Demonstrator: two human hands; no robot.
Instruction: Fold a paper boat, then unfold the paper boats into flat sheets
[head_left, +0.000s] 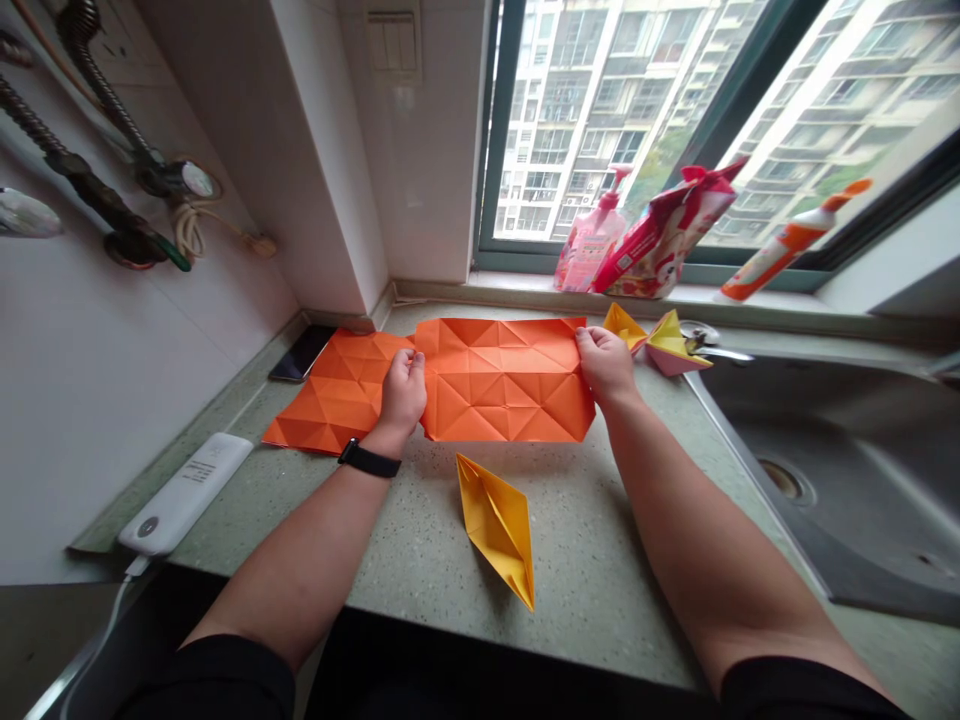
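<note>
A creased sheet of orange paper point(510, 380) is stretched between my hands above the counter. My left hand point(405, 390) pinches its left edge, and my right hand point(606, 365) pinches its upper right edge. Fold lines form triangles and a horizontal crease across the sheet. To the left, more creased orange paper point(337, 390) lies on the counter, partly hidden behind my left hand. A folded yellow paper boat point(499, 525) rests on the counter between my forearms. Past my right hand sit folded yellow and pink paper pieces point(671, 345).
A metal sink point(847, 450) is set into the counter point(405, 540) at right. A dark phone point(304, 352) and a white power bank point(187, 493) with a cable lie at left. The windowsill holds a pink pump bottle point(591, 245), a red bag point(667, 235) and an orange-white bottle point(784, 250).
</note>
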